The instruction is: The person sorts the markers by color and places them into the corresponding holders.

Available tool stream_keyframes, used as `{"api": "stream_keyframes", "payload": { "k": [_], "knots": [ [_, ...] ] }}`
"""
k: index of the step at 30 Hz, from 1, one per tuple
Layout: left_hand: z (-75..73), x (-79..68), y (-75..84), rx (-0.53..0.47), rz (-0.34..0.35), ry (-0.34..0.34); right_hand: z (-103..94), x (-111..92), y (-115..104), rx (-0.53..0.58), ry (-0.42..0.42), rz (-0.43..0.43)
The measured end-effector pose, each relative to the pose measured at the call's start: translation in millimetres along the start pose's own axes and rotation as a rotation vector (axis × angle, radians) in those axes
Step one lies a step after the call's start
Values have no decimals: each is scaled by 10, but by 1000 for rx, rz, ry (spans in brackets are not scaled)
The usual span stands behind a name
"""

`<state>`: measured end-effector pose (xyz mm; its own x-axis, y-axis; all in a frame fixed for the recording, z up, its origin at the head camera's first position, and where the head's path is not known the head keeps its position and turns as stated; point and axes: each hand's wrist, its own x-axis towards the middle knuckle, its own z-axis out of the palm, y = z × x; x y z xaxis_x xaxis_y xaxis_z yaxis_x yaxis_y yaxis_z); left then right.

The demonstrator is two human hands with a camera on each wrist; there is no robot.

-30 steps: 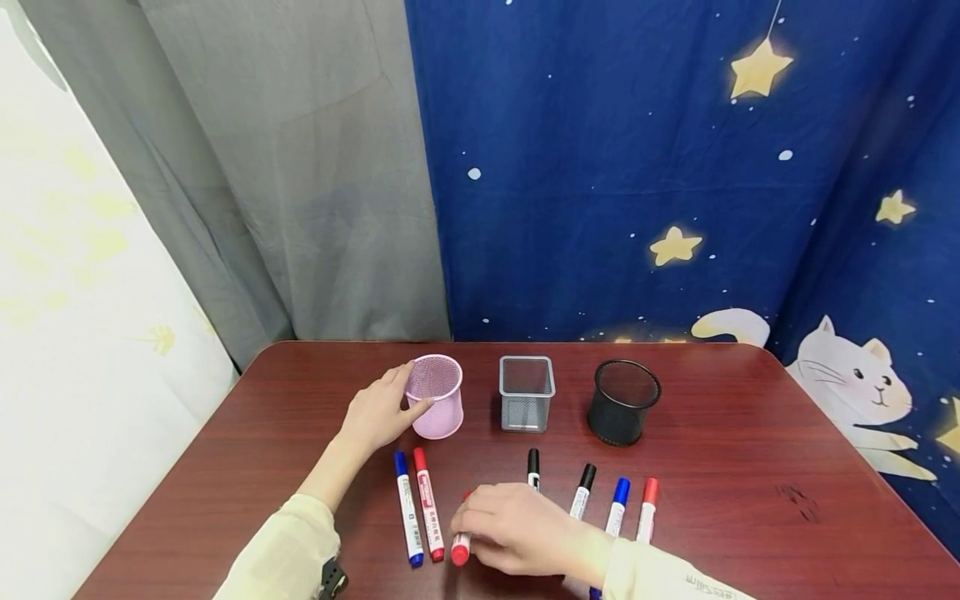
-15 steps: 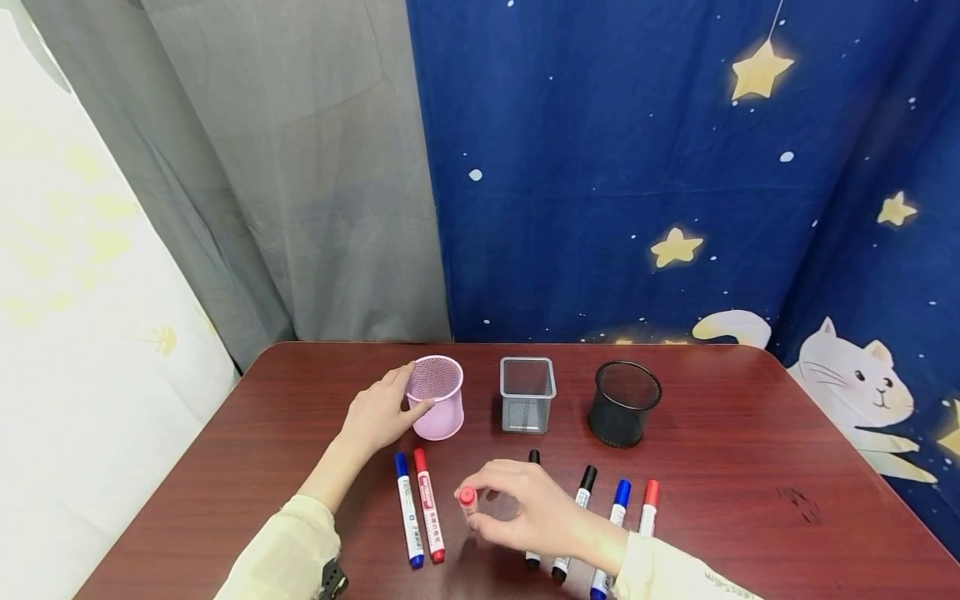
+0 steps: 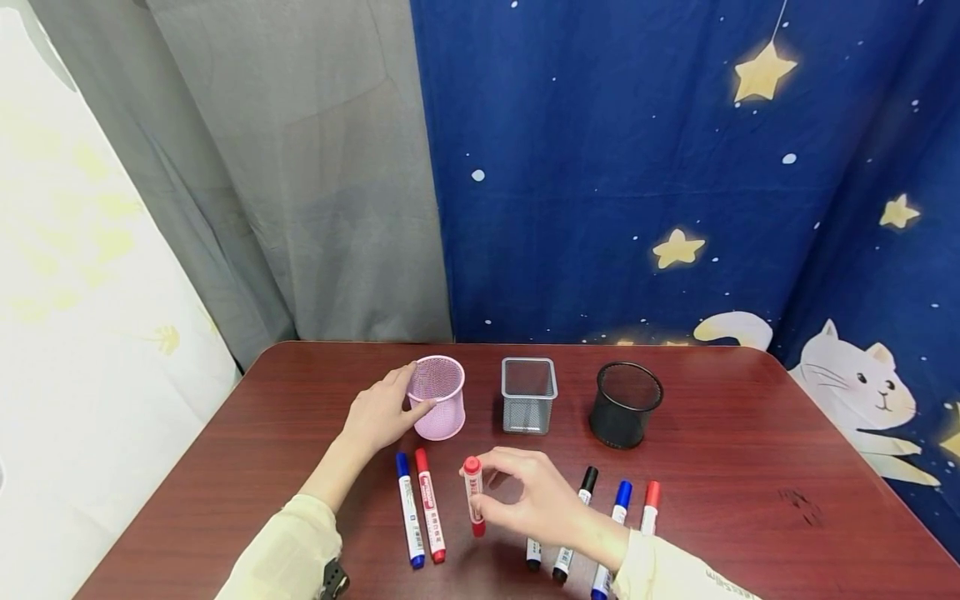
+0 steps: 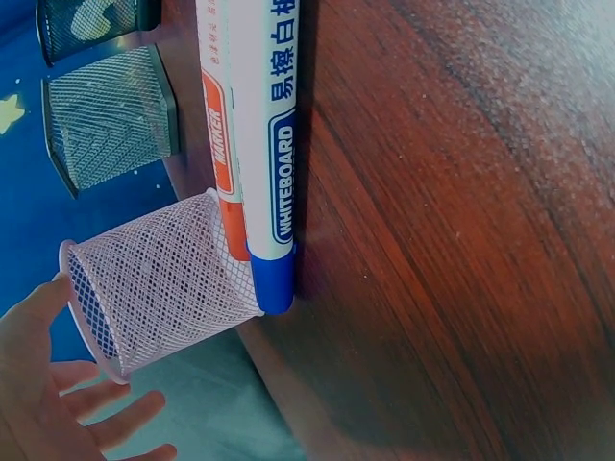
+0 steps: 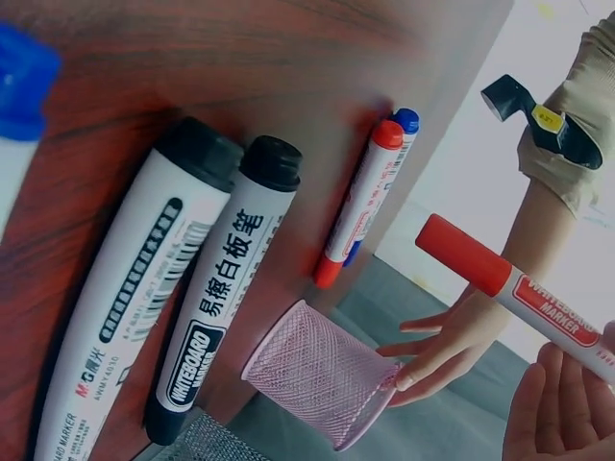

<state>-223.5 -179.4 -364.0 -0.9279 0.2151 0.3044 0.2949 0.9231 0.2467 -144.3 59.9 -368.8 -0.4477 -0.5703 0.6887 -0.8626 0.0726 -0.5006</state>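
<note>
A pink mesh pen cup [image 3: 442,419] stands on the table at the left of a row. My left hand [image 3: 377,413] rests against its left side, thumb at the rim; in the left wrist view the fingers [image 4: 120,423] stretch out past the rim. With thumb and fingertips my right hand [image 3: 540,500] pinches a red whiteboard marker [image 3: 474,493] upright above the table. Its red cap [image 5: 461,252] shows in the right wrist view. A blue marker [image 3: 410,512] and another red marker [image 3: 431,508] lie side by side between the arms.
Right of the pink cup stand a square grey mesh cup [image 3: 528,398] and a round black mesh cup [image 3: 624,407]. Black markers [image 3: 588,482], a blue marker [image 3: 622,493] and a red marker [image 3: 651,500] lie under and around my right forearm. Curtains hang behind the table.
My right hand has lifted the red marker off the table and turned it upright, moving slightly away from me. My left hand has stayed at the pink cup.
</note>
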Motion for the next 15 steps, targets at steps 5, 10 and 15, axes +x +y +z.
{"api": "stream_keyframes", "payload": {
  "k": [5, 10, 15],
  "knots": [
    [10, 1, -9, 0, 4, -3, -21, 34, -22, 5, 28, 33],
    [2, -3, -8, -4, 4, 2, -38, 67, -40, 13, 45, 72],
    [-3, -2, -10, -4, -2, 2, -59, 104, -40, 13, 59, 84]
  ]
}}
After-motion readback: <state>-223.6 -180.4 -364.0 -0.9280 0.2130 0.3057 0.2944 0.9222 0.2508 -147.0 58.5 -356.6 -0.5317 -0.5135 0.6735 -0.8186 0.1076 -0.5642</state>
